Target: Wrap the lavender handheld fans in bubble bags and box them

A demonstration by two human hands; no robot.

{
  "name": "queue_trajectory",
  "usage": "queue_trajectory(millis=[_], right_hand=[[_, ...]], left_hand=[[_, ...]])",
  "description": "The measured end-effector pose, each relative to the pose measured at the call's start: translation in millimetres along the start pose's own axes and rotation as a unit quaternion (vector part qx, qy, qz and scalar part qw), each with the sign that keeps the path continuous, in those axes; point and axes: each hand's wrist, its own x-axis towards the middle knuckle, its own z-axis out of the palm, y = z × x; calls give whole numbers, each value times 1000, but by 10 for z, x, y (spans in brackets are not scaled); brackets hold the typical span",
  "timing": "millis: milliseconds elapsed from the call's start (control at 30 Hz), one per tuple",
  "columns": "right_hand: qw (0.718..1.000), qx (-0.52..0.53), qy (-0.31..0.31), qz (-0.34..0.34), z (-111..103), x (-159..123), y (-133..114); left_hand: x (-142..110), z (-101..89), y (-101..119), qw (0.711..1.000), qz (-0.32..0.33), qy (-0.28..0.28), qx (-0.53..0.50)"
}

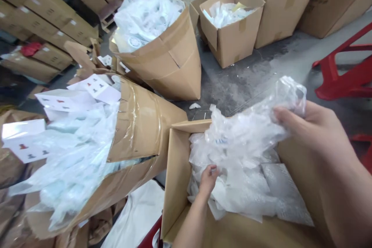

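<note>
Crumpled clear plastic bags [247,128] hang from my right hand [314,128], whose thumb and fingers are closed on their upper end. The lower part of this bundle trails over more translucent plastic packaging [244,197] inside an open cardboard box [177,162]. My left hand [207,182] reaches into the box near its left wall. Its fingers are curled against the packaging, and what they hold, if anything, I cannot make out. A flat, textured plastic sheet [285,186] lies on the right side of the heap.
To the left stands a tall carton [145,124] overflowing with plastic and printed white boxes [23,141]. Behind it are another stuffed carton [174,54] and a smaller open box [235,42]. A red plastic stool [345,73] stands at right; stacked cartons [49,11] line the back left.
</note>
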Motion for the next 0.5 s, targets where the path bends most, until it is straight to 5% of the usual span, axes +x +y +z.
queue_trajectory(millis=[167, 300, 400, 467, 500], right_hand=[[978, 189, -84, 26, 603, 523, 75], [939, 264, -218, 34, 701, 475, 170], [926, 187, -323, 49, 591, 334, 566], [912, 34, -401, 80, 595, 323, 1059], [916, -50, -386, 91, 644, 352, 1351]], left_hand=[[195, -325, -6, 994, -14, 78, -70], [369, -540, -81, 987, 0, 151, -47], [597, -686, -94, 979, 37, 199, 15], [824, -740, -53, 977, 73, 186, 70], [958, -744, -23, 979, 72, 167, 88]])
